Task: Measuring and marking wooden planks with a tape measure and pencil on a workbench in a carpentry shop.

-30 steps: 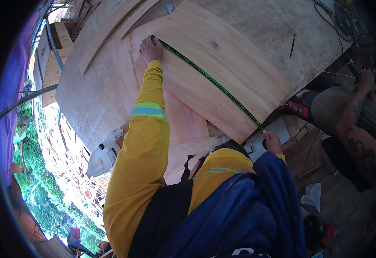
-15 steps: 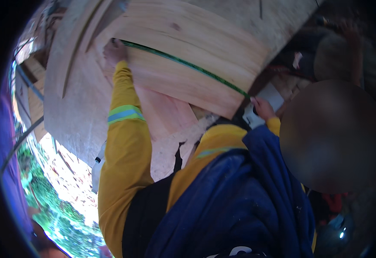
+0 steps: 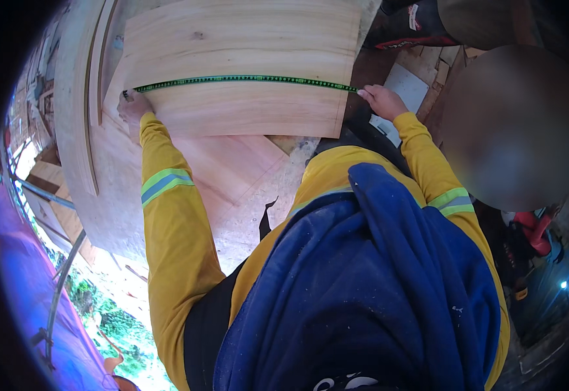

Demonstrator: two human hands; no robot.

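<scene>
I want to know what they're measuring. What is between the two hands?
In the head view, a green measuring tape stretches from the left hand to the right hand, lying across a pale wooden board.

Bright daylight floods in from the left, where green foliage shows far below the work level, past a purple sheet along the left edge. A grey metal pipe runs up beside that sheet. A big pale plywood surface fills the far left and middle, with curved wooden strips lying on it. Over to the right it turns dim: dark ground, a pale flat slab, red-and-black gear near the right edge, and a small point of light glowing low on the right.
</scene>
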